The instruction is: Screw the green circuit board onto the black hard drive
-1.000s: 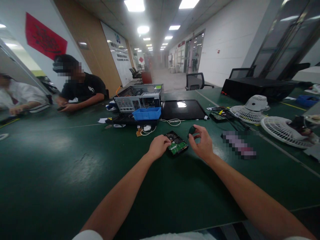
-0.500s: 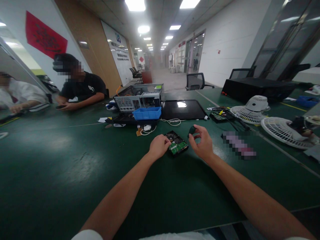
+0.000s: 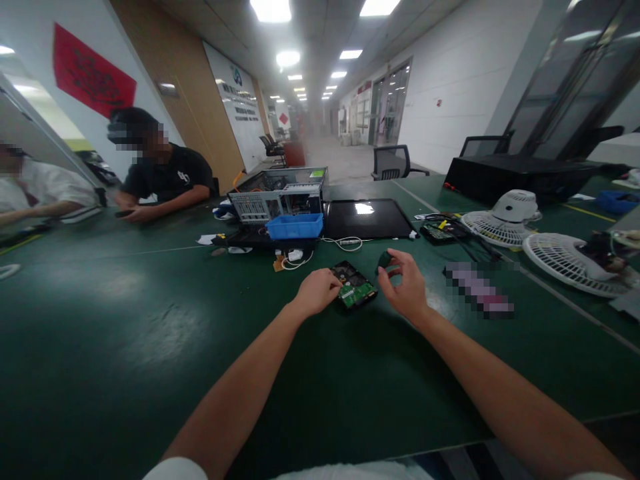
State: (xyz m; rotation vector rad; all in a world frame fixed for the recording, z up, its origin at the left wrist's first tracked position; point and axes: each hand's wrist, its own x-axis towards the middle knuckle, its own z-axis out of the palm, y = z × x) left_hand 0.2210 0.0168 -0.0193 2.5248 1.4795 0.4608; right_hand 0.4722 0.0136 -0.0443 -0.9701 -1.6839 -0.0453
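The left hand (image 3: 318,292) touches the left edge of the hard drive (image 3: 357,294) on the table (image 3: 150,393), grip unclear; the drive's long axis slants far-left to near-right; the right hand (image 3: 406,288), less near, pinches a dark object (image 3: 384,261).

Hard drive (image 3: 359,295) on table (image 3: 150,380), tray (image 3: 295,227) behind

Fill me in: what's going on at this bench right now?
A person's left hand has its fingers at the left edge of a hard drive, which lies on the green table with its circuit board facing up. The right hand pinches a small dark tool by the drive's right side; whether its tip touches the drive I can't tell. Beyond them sits an open computer case, a blue bin in front of it.
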